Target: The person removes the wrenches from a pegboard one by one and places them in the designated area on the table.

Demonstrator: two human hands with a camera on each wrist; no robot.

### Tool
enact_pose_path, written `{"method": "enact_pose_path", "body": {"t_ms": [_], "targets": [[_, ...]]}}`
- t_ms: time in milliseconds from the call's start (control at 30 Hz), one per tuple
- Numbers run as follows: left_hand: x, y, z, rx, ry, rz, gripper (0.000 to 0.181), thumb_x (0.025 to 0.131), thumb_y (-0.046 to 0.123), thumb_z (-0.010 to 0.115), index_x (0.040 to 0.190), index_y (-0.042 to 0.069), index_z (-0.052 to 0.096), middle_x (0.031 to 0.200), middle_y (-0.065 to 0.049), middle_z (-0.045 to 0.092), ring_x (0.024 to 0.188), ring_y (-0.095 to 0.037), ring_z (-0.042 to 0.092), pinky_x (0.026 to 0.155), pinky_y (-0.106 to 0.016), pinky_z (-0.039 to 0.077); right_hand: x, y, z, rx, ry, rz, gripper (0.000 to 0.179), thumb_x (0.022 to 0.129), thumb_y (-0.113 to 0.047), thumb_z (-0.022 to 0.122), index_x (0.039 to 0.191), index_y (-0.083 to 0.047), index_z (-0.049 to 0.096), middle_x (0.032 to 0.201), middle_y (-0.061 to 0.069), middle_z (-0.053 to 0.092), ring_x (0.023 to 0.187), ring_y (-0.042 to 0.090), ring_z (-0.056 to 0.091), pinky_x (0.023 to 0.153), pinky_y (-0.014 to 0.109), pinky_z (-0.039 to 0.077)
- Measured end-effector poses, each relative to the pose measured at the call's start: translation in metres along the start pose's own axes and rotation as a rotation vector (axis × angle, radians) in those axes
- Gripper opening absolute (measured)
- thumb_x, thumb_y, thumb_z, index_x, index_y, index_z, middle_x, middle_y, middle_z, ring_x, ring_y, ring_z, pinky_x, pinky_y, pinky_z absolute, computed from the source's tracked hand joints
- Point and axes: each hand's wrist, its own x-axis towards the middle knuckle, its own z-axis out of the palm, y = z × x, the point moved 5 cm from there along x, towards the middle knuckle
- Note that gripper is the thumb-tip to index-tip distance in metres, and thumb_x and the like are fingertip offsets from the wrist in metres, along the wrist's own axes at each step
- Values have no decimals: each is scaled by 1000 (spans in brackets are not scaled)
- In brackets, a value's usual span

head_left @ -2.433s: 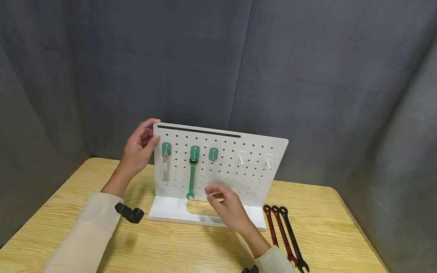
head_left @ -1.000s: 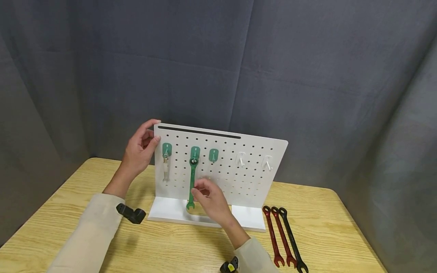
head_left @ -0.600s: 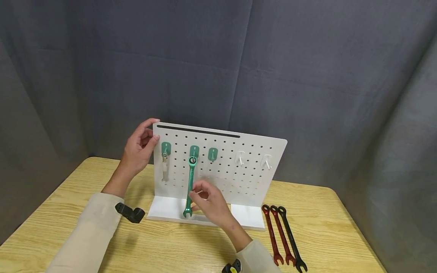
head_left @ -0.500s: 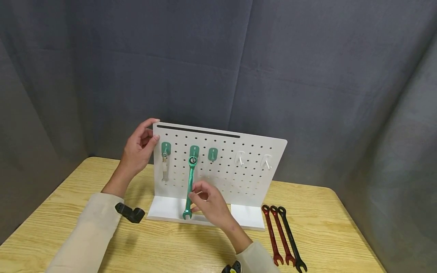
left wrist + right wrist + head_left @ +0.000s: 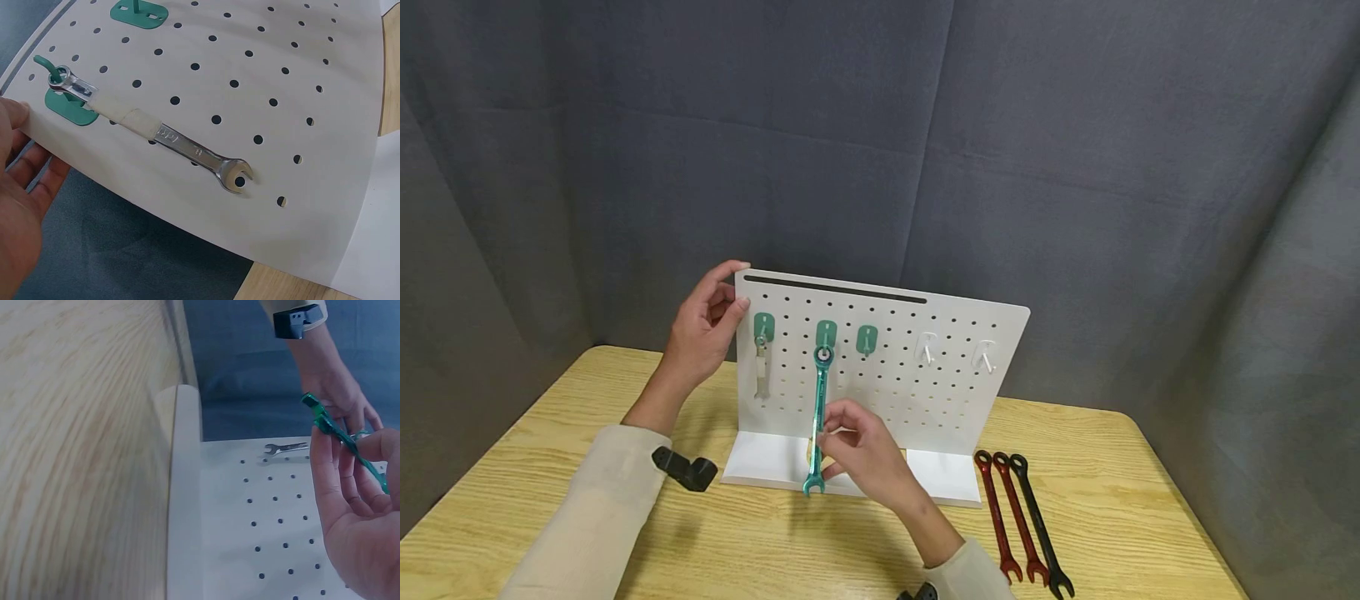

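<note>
My left hand (image 5: 703, 329) grips the upper left edge of a white pegboard (image 5: 977, 307), thumb in front and fingers at the edge. My right hand (image 5: 868, 454) pinches the shaft of a green combination wrench (image 5: 819, 396) between thumb and fingers. The wrench's ring end sits at the tip of the second green hook (image 5: 826, 332), and its open end tilts out from the board. A silver combination wrench (image 5: 187, 147) with tape round its shaft hangs on the leftmost green hook (image 5: 72, 107), near my left hand.
A third green hook (image 5: 867, 337) and two white hooks (image 5: 927, 346) are bare. Right of the board's white base (image 5: 943, 475), two red wrenches (image 5: 997, 517) and a black wrench (image 5: 1041, 525) lie on the wooden table (image 5: 1120, 500). Grey curtain (image 5: 1075, 167) stands behind.
My right hand has moved left to the green wrench and taken hold of its shaft. The wrench's lower end has swung out from the board. My left hand stays on the edge.
</note>
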Motion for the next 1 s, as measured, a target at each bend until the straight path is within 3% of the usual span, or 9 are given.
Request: {"method": "enact_pose_path", "body": {"t_ms": [333, 700, 1000], "targets": [[1, 0, -1, 23, 8, 7, 46, 105, 0, 55, 150, 10, 48, 101, -17, 54, 83, -18, 51, 72, -23, 40, -4, -10, -1, 32, 17, 14, 18, 95, 0, 59, 113, 3, 61, 95, 9, 61, 77, 18, 67, 63, 44, 60], [-1, 1, -1, 7, 5, -21, 48, 105, 5, 58, 150, 17, 49, 104, -13, 56, 86, -23, 54, 73, -24, 43, -3, -13, 0, 32, 5, 13, 17, 96, 3, 60, 113, 7, 60, 93, 3, 58, 75, 15, 66, 60, 41, 60], [0, 3, 1, 20, -3, 2, 46, 105, 2, 56, 150, 12, 48, 102, -14, 54, 85, -19, 51, 73, -24, 41, -5, -17, -1, 39, 9, 9, 16, 96, 4, 58, 111, 6, 60, 91, 2, 59, 75, 17, 67, 60, 41, 60]]}}
